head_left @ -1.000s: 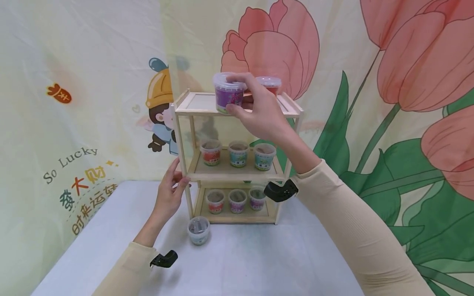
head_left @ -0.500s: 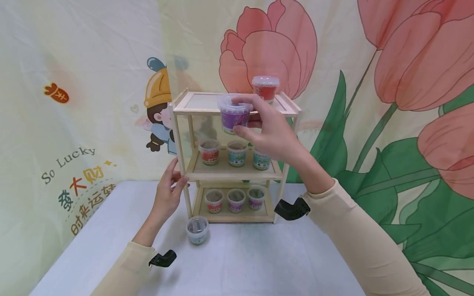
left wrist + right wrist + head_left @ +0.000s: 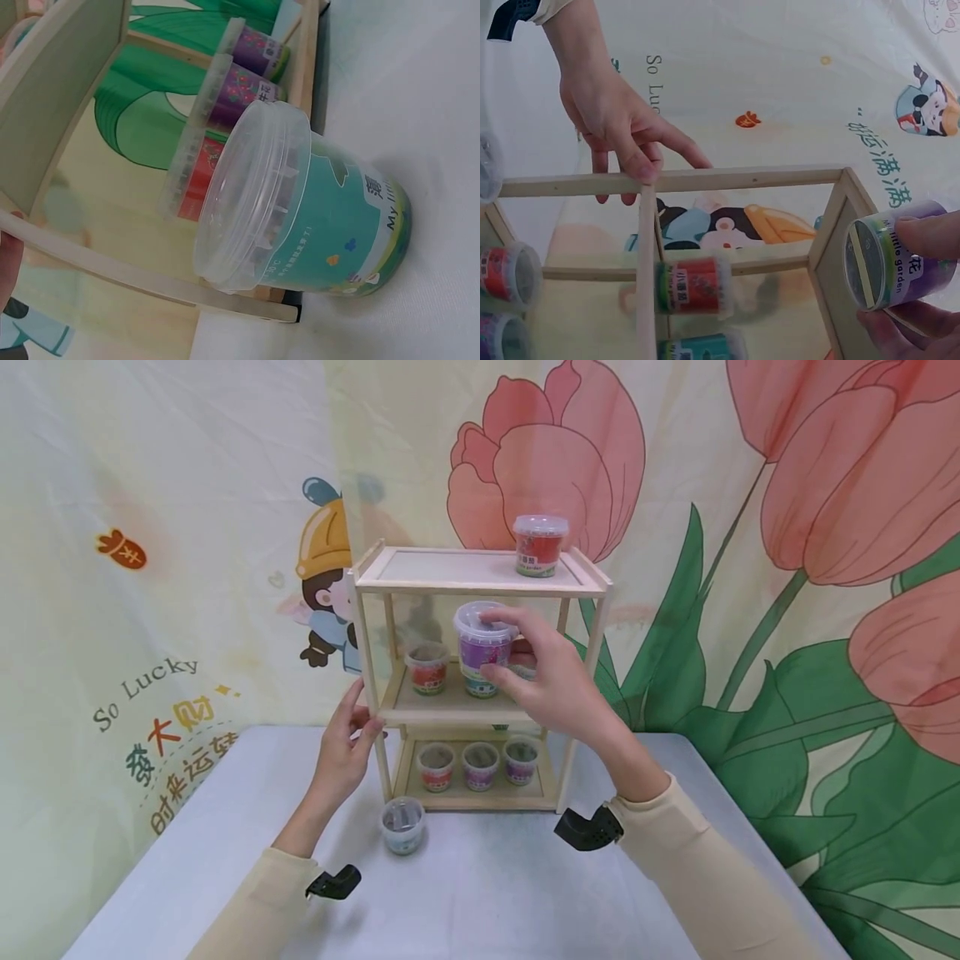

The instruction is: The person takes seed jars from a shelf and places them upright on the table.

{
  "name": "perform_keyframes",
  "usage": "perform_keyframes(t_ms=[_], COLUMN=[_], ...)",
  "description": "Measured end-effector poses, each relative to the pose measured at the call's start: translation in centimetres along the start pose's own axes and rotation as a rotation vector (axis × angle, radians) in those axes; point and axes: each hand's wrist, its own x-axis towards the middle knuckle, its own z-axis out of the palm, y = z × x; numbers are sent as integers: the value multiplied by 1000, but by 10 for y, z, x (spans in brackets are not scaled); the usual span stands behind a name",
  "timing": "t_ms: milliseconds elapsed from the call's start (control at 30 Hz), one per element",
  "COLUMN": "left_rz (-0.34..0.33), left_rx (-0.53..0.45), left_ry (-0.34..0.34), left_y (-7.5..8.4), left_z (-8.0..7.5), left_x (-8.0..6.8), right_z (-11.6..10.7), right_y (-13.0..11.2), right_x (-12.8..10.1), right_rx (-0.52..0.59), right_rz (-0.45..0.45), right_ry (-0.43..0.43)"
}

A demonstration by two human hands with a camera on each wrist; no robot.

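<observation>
I carry the purple cup (image 3: 481, 647), pinched in my right hand (image 3: 551, 681); left hand (image 3: 345, 752) grips the rack (image 3: 367, 635). Next I judge: set it on the table (image 3: 487, 893).

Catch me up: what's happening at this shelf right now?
A person's right hand holds a purple lidded cup in front of the middle tier of a three-tier wooden rack. The left hand grips the rack's front left post. A red cup stands on top; a teal cup sits on the table.
</observation>
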Motion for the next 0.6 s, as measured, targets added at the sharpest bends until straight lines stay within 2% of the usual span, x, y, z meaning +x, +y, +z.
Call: perform_keyframes(t_ms=[400,600], left_rz=[5,12], left_rx=[7,9], left_ry=[0,3], left_y=[-2,-1], left_z=[0,1], left_x=[0,0], right_z=[42,67], right_y=[23,37], right_x=[-42,-62], right_rx=[0,42], right_rz=[71,130], right_ry=[47,52])
